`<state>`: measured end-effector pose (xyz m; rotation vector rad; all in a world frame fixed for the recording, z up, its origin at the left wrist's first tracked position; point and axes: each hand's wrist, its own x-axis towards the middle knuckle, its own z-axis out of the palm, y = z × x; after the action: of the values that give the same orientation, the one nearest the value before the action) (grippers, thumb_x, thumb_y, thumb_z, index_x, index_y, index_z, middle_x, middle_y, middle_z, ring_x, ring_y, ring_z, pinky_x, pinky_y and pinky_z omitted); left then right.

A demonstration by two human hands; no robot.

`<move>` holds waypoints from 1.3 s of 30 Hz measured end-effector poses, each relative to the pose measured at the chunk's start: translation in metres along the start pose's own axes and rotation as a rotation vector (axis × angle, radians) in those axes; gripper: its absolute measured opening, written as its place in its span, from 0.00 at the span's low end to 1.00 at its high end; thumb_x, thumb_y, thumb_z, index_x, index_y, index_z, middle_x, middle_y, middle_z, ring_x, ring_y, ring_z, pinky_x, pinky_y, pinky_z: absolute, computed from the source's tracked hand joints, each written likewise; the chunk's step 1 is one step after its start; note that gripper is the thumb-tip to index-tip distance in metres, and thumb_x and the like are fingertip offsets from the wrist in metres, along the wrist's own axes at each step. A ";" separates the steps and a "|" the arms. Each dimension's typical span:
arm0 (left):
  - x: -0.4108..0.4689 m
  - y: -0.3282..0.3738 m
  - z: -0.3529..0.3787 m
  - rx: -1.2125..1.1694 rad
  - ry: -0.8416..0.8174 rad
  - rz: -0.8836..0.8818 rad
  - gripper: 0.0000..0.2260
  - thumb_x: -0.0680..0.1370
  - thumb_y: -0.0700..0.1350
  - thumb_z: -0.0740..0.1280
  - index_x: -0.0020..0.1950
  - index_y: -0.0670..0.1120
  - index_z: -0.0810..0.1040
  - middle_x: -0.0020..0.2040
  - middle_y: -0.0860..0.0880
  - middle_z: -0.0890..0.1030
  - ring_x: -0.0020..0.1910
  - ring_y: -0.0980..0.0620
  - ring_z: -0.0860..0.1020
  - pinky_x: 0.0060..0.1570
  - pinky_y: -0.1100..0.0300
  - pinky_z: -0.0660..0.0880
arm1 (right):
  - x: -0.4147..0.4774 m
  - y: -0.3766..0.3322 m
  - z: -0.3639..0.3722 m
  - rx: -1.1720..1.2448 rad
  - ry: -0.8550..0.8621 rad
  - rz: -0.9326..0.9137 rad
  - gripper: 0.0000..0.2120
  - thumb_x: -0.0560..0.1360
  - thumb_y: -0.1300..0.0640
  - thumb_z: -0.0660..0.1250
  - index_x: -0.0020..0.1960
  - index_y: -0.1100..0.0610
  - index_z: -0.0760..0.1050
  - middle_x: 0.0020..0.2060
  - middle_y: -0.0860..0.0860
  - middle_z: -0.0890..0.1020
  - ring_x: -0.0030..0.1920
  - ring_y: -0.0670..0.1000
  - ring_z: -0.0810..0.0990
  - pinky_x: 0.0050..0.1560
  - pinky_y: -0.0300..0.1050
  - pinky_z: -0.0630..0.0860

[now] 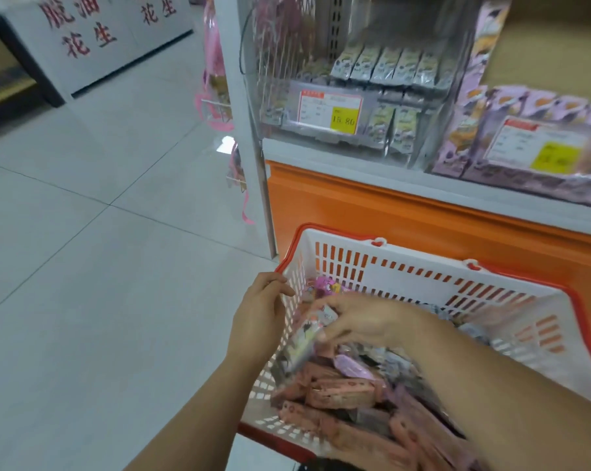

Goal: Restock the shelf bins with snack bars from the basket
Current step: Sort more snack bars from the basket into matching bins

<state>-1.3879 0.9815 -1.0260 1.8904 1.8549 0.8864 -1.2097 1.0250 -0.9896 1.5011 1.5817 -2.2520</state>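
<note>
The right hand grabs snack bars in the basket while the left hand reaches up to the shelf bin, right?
No: the head view shows the left hand holding the basket by its left rim; the right hand does grab snack bars.

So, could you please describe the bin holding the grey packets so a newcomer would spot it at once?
Find the shelf above the orange base, behind the basket. The bin is the clear one at its left end. Its packets are grey, whereas its right-hand neighbour holds lilac ones.
</note>
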 end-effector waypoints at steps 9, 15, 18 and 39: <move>0.021 0.079 -0.079 -0.530 -0.191 -0.473 0.06 0.79 0.42 0.64 0.51 0.47 0.80 0.57 0.49 0.80 0.54 0.52 0.76 0.56 0.59 0.69 | -0.121 -0.097 -0.020 -0.206 0.084 -0.268 0.17 0.72 0.73 0.66 0.52 0.54 0.74 0.51 0.52 0.78 0.48 0.49 0.80 0.48 0.38 0.78; 0.020 0.148 -0.158 -0.780 -0.545 -0.307 0.11 0.76 0.50 0.65 0.58 0.52 0.79 0.53 0.51 0.83 0.52 0.53 0.80 0.53 0.55 0.77 | -0.166 -0.130 -0.018 -0.033 0.131 -0.445 0.17 0.73 0.76 0.63 0.54 0.57 0.74 0.49 0.52 0.78 0.50 0.50 0.79 0.56 0.45 0.77; 0.028 0.170 -0.172 -0.879 -0.416 -0.311 0.07 0.79 0.43 0.64 0.54 0.51 0.79 0.45 0.53 0.84 0.46 0.56 0.81 0.46 0.59 0.77 | -0.175 -0.146 -0.012 0.121 0.271 -0.537 0.22 0.74 0.74 0.62 0.63 0.56 0.70 0.49 0.54 0.80 0.50 0.54 0.79 0.55 0.47 0.77; 0.189 0.142 -0.101 -0.356 0.616 -0.192 0.12 0.77 0.43 0.64 0.58 0.53 0.76 0.62 0.51 0.71 0.67 0.51 0.60 0.57 0.64 0.56 | -0.047 -0.265 -0.114 -0.017 1.000 -0.617 0.11 0.76 0.56 0.69 0.44 0.53 0.66 0.44 0.52 0.73 0.40 0.50 0.73 0.48 0.54 0.77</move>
<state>-1.3541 1.1369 -0.8242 1.2824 1.9706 1.7328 -1.2352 1.2155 -0.7695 2.6667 2.5587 -1.6663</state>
